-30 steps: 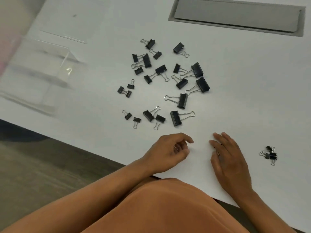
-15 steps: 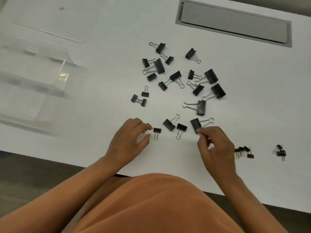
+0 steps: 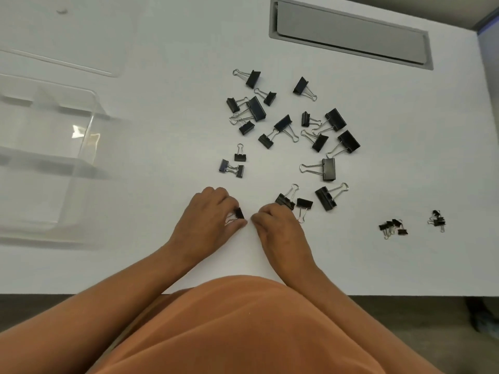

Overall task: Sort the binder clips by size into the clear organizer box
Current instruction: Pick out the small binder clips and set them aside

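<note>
- near the desk (image 3: pixel 405 265) front edge, the left hand (image 3: pixel 208 220) pinches a small clip (image 3: pixel 239 213) between thumb and curled fingers.
- just right of that clip, the right hand (image 3: pixel 280 228) lies knuckles up, fingers curled down on the desk; whether it holds anything cannot be told.
- beyond the clip, a loose scatter of clips (image 3: pixel 286 125) of mixed sizes lies on the desk.
- well right of the clip, two little heaps of tiny clips (image 3: pixel 393 228) lie apart from the scatter.
- far left of the clip stands the clear box (image 3: pixel 48 157).
</note>
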Demonstrator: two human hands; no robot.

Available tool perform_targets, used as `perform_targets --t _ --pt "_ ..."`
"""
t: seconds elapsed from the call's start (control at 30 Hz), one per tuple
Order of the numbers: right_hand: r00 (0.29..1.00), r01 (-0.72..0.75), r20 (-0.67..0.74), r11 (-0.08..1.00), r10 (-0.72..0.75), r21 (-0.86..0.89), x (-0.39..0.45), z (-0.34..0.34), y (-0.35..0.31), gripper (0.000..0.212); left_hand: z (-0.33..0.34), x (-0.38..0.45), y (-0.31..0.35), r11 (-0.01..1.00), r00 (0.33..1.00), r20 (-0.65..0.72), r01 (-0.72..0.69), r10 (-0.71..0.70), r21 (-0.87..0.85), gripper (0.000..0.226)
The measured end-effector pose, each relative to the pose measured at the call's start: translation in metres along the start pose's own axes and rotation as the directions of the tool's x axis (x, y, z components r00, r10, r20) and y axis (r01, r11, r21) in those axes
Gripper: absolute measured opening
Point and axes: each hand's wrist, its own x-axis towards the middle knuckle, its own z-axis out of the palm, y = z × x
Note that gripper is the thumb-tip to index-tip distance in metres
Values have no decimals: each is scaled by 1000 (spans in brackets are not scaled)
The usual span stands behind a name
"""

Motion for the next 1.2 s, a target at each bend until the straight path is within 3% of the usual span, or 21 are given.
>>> perform_targets --t 0.07,0.1,0.17,0.23,0.3,0.4,0.5,0.57,0.63,0.73,0.9,0.97,1.1,1.2 --pt "989 -135 -22 963 145 234 4 -2 -13 11 -8 -4 3 975 989 19 146 -145 -169 26" --pt "958 -263 -4 882 287 391 9 -3 -20 10 -13 -4 7 914 963 41 267 -267 -307 23" --pt "855 -432 63 639 515 637 19 -6 -32 11 -25 -2 14 635 856 165 480 -490 -605 15" --pt "811 -438 63 534 581 724 28 -7 -43 10 -33 1 17 351 782 312 545 -540 -761 14" --pt "825 -393 20 549 564 738 35 -9 -54 9 -37 3 17 123 741 440 567 -507 -815 24" --pt "907 -295 -23 675 420 676 43 -6 -66 9 -40 6 15 -226 658 612 579 -438 -784 30" --pt "956 -213 -17 733 293 646 50 -3 -76 10 -43 8 8 -423 632 660 511 -405 -748 33" --pt "943 -207 -47 690 330 694 55 -6 -80 12 -46 10 2 -423 627 639 481 -445 -767 28" --pt "932 -187 -116 728 345 660 61 -8 -75 15 -51 13 -3 -388 609 610 471 -507 -793 24" --pt "967 -161 -116 901 225 402 73 -2 -53 26 -56 14 -12 -296 612 560 484 -558 -823 18" --pt "993 -102 -38 980 110 171 82 15 -30 31 -61 17 -24 -266 625 568 514 -535 -816 14" --pt "991 -109 -51 976 121 191 84 16 -29 28 -62 18 -24 -143 669 517 531 -533 -835 21" --pt "981 -175 -36 951 190 255 87 12 -30 29 -61 21 -30 252 754 361 561 -549 -788 38" --pt "981 -177 -29 951 191 253 86 7 -30 33 -61 25 -34 305 763 362 574 -535 -760 42"
